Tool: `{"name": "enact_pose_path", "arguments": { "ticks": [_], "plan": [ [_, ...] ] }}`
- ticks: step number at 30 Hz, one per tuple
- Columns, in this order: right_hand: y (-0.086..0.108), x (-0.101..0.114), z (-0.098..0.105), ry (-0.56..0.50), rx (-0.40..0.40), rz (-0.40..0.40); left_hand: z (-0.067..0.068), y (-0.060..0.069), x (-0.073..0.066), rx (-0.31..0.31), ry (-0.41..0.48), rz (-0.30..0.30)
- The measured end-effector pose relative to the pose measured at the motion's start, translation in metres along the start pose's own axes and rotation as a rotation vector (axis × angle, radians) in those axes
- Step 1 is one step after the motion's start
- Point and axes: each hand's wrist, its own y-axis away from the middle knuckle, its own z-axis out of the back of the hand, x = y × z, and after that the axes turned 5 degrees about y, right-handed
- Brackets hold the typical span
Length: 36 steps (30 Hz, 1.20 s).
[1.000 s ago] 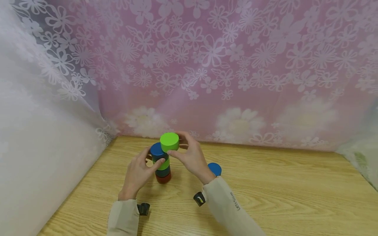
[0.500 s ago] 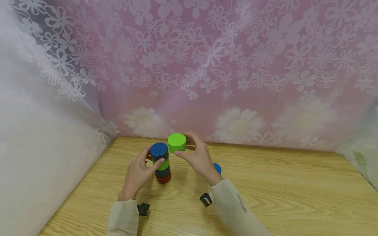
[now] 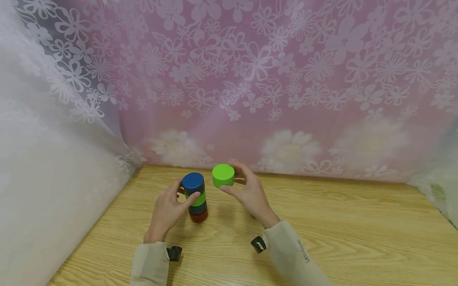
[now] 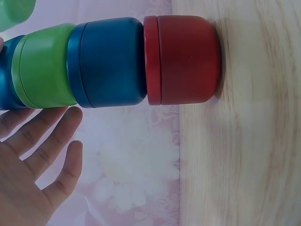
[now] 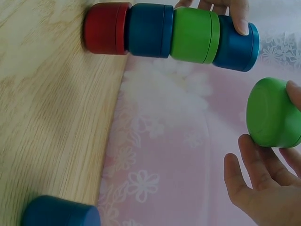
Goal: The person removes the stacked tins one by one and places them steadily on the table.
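A stack of small lidded tins stands upright on the table: a red tin [image 4: 188,60] at the bottom, then a blue tin [image 4: 113,61], a green tin [image 4: 44,66] and another blue tin [image 3: 193,182] on top. My left hand [image 3: 166,208] holds the upper part of the stack, its thumb and fingers round the top blue tin. To the right, my right hand [image 3: 252,196] grips a second green tin [image 3: 223,176] in the air, apart from the stack. In the right wrist view the upper tins sit slightly askew.
One more blue tin [image 5: 61,212] stands on the wooden table [image 3: 340,230], hidden behind my right arm in the head view. A pink flowered curtain [image 3: 250,79] hangs along the table's back edge, with a white cloth [image 3: 53,159] at the left.
My right hand has moved right with the green tin, from overlapping the stack's top to clearly beside it. The loose blue tin has become covered by my right arm. My left hand stays put.
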Motion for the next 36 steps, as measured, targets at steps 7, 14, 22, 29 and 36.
{"name": "enact_pose_path", "arguments": {
  "ticks": [7, 14, 22, 29, 36],
  "plan": [
    [0.003, -0.004, 0.007, 0.032, 0.001, -0.02, -0.001, 0.0, 0.001, -0.003, 0.001, 0.008],
    [0.005, -0.007, 0.013, 0.053, 0.0, -0.051, -0.001, 0.0, 0.003, -0.007, -0.003, 0.018],
    [0.009, -0.015, 0.022, 0.054, -0.002, -0.044, -0.001, 0.0, 0.003, -0.005, 0.0, 0.008],
    [0.012, -0.019, 0.029, 0.073, -0.002, -0.021, 0.0, 0.0, 0.002, 0.001, 0.008, 0.013],
    [0.015, -0.023, 0.035, 0.085, -0.01, 0.001, 0.0, 0.0, 0.002, 0.005, 0.009, 0.018]
  ]
}}
